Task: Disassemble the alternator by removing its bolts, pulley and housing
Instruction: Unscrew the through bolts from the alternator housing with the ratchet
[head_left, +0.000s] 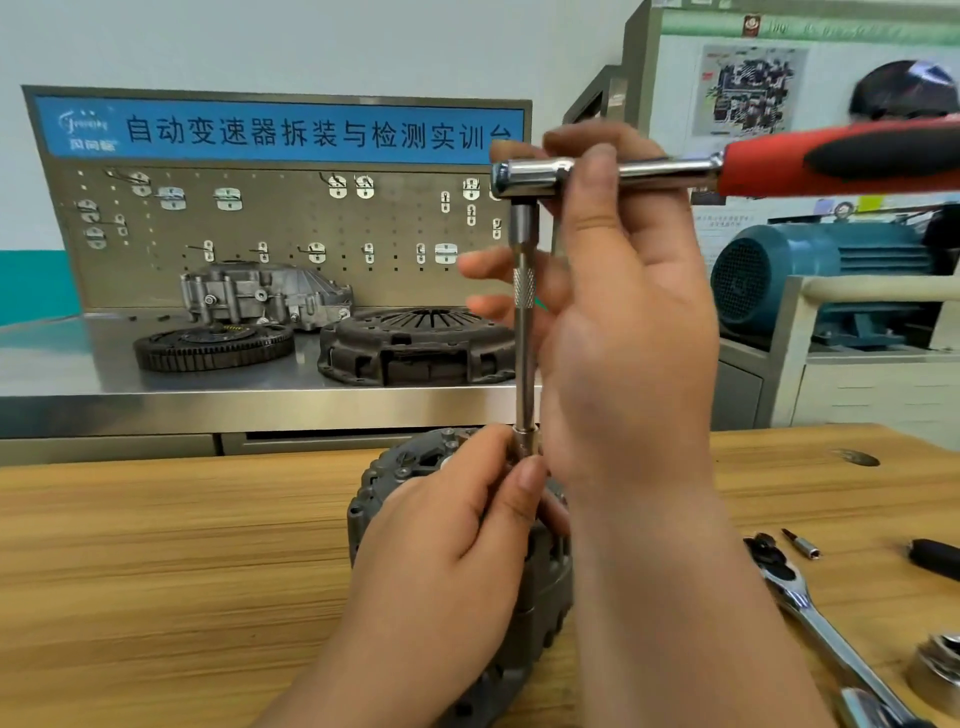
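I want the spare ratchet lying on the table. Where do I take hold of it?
By its chrome shaft, midway, from above: the spare ratchet lies flat on the wooden table, head at the far end, handle angled toward you.

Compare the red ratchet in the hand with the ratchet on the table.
The red ratchet has a red and black grip; the table ratchet looks bare metal. The red ratchet is held up by the right hand; the table ratchet lies untouched on the wooden table. The red ratchet carries a long extension; the table ratchet shows none. Both have shiny metal shafts.
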